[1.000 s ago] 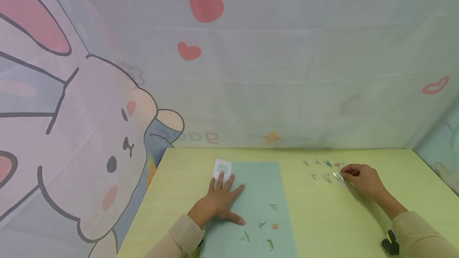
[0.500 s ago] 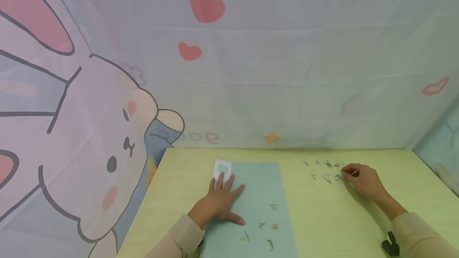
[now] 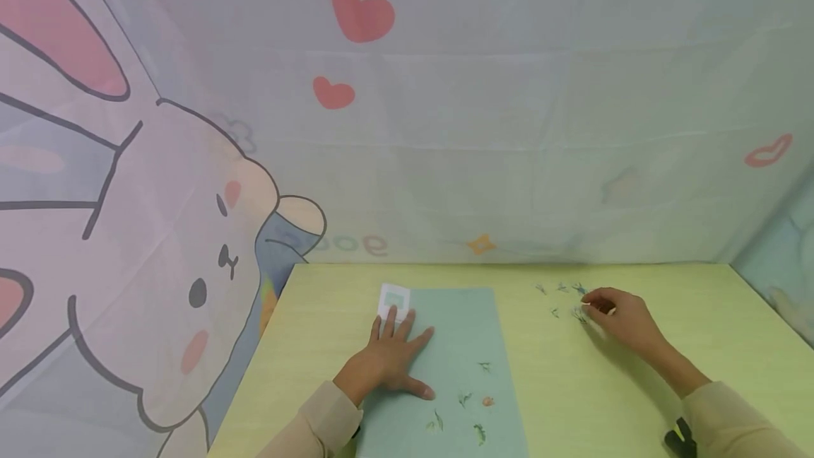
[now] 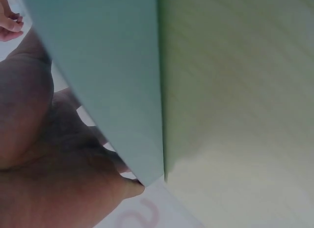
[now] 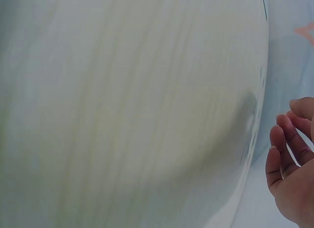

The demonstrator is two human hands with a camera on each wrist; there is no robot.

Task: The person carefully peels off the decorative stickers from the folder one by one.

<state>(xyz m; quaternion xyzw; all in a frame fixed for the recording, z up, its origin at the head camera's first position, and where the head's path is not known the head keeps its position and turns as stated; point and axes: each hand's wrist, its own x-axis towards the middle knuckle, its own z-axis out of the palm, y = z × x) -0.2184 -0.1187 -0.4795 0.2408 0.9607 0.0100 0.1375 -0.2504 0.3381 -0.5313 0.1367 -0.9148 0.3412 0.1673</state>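
Note:
My left hand (image 3: 394, 355) lies flat with spread fingers on a pale green slab (image 3: 458, 316), a box or thick book whose deep side (image 4: 115, 95) fills part of the left wrist view. Its fingertips reach a white label (image 3: 395, 299) at the slab's far left corner. Several small flower and leaf stickers lie on the green cover, among them an orange flower (image 3: 487, 401) and a green leaf (image 3: 479, 434). Over on the right, my right hand (image 3: 626, 320) hovers with bent fingers, thumb and index tips slightly apart, beside a flower sticker (image 3: 579, 314). Nothing shows between them.
More small plant stickers lie on the yellow wood-grain table (image 3: 566, 380), including a blue-green one (image 3: 579, 288) and a leafy sprig (image 3: 540, 289). A black object (image 3: 680, 440) sits near the right sleeve. Behind the table hangs a printed cloth (image 3: 445, 126).
My right hand has shifted left along the sticker group. The shiny clear piece and pale strip at its fingers no longer show, and the red flower there is out of sight. My left hand stays put.

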